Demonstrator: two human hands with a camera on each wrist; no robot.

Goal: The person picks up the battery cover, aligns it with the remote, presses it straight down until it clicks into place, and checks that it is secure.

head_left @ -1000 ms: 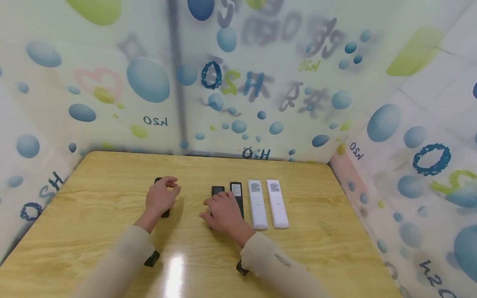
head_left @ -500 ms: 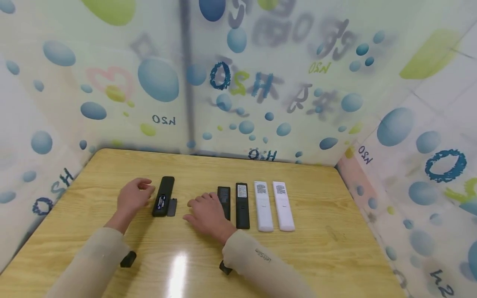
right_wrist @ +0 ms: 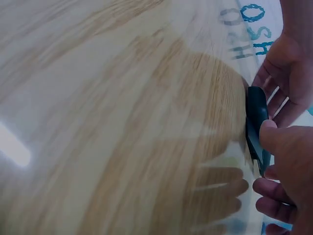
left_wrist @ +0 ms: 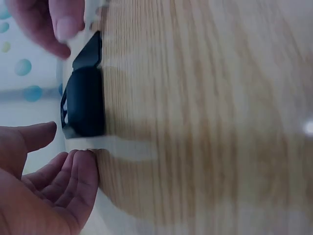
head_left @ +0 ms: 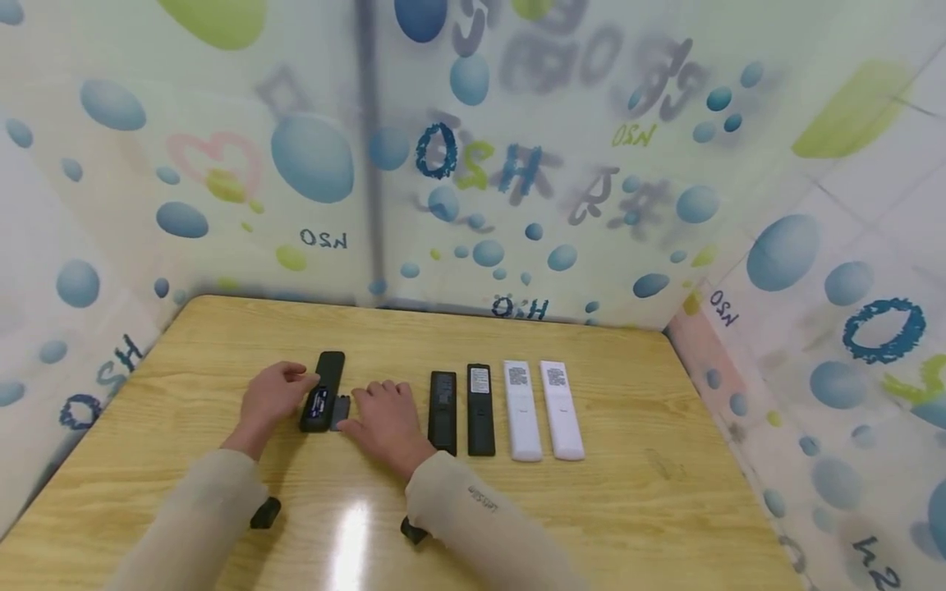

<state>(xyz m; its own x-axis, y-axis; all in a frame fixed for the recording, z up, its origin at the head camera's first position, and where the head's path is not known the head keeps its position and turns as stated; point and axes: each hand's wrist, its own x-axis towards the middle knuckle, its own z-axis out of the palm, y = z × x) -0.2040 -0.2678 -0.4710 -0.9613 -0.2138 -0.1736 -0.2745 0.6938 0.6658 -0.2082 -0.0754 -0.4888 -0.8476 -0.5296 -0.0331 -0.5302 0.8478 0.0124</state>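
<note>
A black remote control [head_left: 332,371] lies back side up at the left of the table, its battery compartment uncovered with what look like batteries [head_left: 319,404] inside. Against its right side rests the dark battery cover [head_left: 340,413]. My left hand [head_left: 272,402] is at the remote's left edge, thumb and fingers apart, with a small gap to the remote [left_wrist: 85,105] in the left wrist view. From the right, my right hand [head_left: 388,423] hovers by the cover with loosely bent fingers. In the right wrist view its thumb overlaps the remote [right_wrist: 257,103]; contact is unclear.
Right of my hands, two more black remotes, one [head_left: 443,414] nearer and one [head_left: 480,410] beside it, lie in a row with two white remotes, the first [head_left: 523,419] and the last [head_left: 562,410]. A patterned wall [head_left: 443,271] borders the wooden table [head_left: 628,509].
My left hand has moved off the black remote to its left side, then slightly back toward it. My right hand has moved left from the other black remotes to the battery cover.
</note>
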